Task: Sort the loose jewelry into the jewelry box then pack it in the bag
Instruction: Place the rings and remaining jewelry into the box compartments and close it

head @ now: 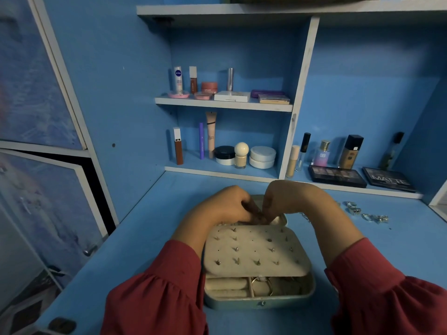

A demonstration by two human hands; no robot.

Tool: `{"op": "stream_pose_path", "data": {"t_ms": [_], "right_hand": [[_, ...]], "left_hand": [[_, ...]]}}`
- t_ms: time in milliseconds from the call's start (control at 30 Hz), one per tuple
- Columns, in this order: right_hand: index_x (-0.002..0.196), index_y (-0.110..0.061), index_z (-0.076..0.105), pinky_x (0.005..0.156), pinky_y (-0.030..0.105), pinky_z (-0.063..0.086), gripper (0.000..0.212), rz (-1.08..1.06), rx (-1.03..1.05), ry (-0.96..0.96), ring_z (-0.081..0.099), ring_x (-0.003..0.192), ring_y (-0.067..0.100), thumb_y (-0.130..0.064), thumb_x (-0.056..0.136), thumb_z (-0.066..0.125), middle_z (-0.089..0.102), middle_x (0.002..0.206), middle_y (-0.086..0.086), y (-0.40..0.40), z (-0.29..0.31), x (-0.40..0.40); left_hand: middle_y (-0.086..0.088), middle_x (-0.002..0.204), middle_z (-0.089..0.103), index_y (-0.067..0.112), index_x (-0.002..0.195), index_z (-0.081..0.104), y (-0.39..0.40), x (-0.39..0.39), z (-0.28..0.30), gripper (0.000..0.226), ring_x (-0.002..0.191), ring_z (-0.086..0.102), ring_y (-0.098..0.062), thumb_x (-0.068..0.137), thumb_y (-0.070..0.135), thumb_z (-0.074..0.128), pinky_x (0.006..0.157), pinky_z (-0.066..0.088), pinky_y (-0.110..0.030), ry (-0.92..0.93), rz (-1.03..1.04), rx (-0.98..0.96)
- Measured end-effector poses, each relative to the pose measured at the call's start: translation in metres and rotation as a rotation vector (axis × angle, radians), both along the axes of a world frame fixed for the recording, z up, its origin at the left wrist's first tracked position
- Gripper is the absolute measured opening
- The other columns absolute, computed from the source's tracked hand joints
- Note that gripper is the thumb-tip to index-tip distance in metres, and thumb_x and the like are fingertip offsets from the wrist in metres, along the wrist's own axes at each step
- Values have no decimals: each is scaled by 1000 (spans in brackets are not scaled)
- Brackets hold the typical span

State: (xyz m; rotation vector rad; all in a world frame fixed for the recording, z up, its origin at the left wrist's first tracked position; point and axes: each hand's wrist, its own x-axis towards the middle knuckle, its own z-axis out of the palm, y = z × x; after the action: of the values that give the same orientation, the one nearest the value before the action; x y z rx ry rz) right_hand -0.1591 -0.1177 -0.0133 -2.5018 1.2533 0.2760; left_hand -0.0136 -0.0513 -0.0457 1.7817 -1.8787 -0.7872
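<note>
Working at the far edge of the open jewelry box (258,296) on the desk (135,238), your left hand (225,206) and right hand (285,201) curled around something small, probably light, fiddly jewelry best pinched gently.

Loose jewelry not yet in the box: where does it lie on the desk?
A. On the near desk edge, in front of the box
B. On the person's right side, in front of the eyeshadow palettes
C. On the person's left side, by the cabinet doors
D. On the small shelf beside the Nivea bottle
B: the silver loose jewelry lies on the blue desk right of the jewelry box, in front of the eyeshadow palettes.
</note>
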Motion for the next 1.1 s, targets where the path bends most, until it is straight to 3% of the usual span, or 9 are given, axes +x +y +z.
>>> {"op": "stream_pose_path", "data": {"t_ms": [233,367,467,600,667,800,967,1100], "right_hand": [[103,-22,69,75,24,43,18,31,49,3,57,94,16,-28,87,65,66,104,0,0,0,-2],[101,-19,68,69,22,42,15,14,4,-64,56,90,17,-23,89,60,66,102,2,0,-4,-2],[94,-19,70,76,28,48,12,-29,-18,-148,60,94,19,-22,86,62,66,99,1,-1,-9,-6],[85,-25,68,67,23,45,4,-52,-45,-255,57,86,13,-25,85,63,63,91,-5,0,-18,-14],[83,-26,68,63,20,43,3,-47,-41,-301,56,82,10,-27,85,67,62,86,-9,3,-20,-19],[80,-30,71,65,17,44,8,-46,-16,-378,57,79,5,-22,83,71,65,83,-13,9,-24,-29],[87,-27,72,79,25,48,9,-46,-61,-370,57,89,11,-20,86,66,63,92,-9,13,-32,-27],[81,-29,65,70,22,40,16,-12,-112,-390,52,85,11,-16,89,59,60,88,-8,15,-35,-31]], "left_hand": [[5,101,69,23,104,72,-1,-5,0,21,96,63,-14,84,21,69,92,52,-38,-65,-12,38],[-7,95,68,19,96,71,-4,-6,-4,15,90,63,-24,91,26,59,86,53,-46,-126,40,-29],[-10,91,67,14,93,70,-6,-7,-7,19,89,63,-27,92,29,58,83,53,-45,-123,70,-29],[0,87,66,28,76,68,-8,-6,-8,9,86,63,-20,84,31,67,84,54,-43,-132,90,-73],[7,81,65,34,67,63,-8,-5,-9,17,83,63,-16,80,26,71,83,54,-42,-113,118,-112],[9,83,67,35,68,64,-6,-4,-11,18,80,64,-13,77,23,74,83,54,-41,-69,129,-151],[17,82,64,46,66,63,-4,-7,-11,24,84,62,-14,81,28,67,85,53,-44,-108,79,-138],[18,79,64,45,61,63,-4,-7,-10,30,83,62,-13,82,24,65,85,53,-46,-104,38,-120]]}}
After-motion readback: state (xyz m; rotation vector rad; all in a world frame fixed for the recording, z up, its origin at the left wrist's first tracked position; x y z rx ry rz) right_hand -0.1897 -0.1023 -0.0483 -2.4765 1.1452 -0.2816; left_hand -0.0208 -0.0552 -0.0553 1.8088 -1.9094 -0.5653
